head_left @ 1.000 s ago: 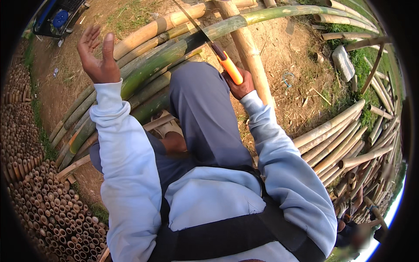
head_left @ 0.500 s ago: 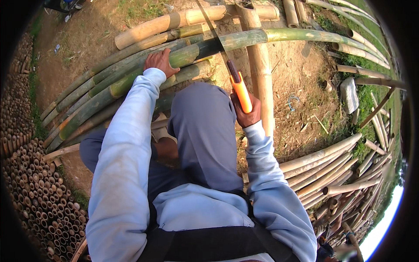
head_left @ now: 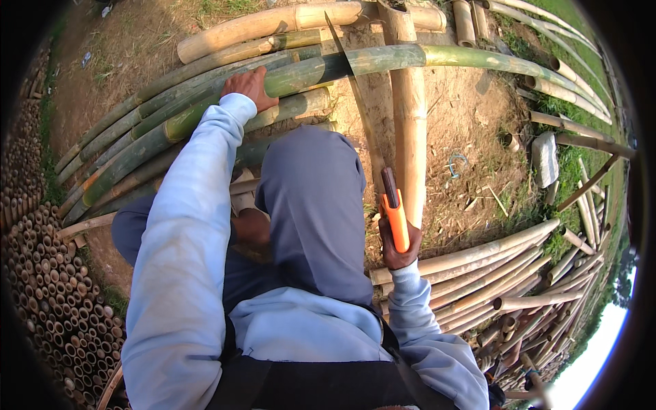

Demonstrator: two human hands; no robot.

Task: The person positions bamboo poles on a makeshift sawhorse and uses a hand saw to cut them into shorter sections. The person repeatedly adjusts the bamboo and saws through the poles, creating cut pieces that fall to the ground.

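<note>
A long green bamboo pole runs across in front of me, lying over an upright-running pale bamboo log. My left hand is closed over the pole left of my raised knee, thumb on the near side. In my right hand, beyond the knee's right side, is the orange handle of a hand saw. Its long thin blade crosses the green pole just left of the log, with the tip past the pole's far side. Whether the blade has cut into the pole I cannot tell.
More bamboo poles lie alongside at the left, and a thick pale piece lies beyond. Stacked cut bamboo fills the lower left. Another pile of poles lies at the right, near a whitish block on grass.
My right hand has drawn the saw back toward me and slightly right, so more blade shows on the near side of the pole. My left hand keeps its place on the pole.
</note>
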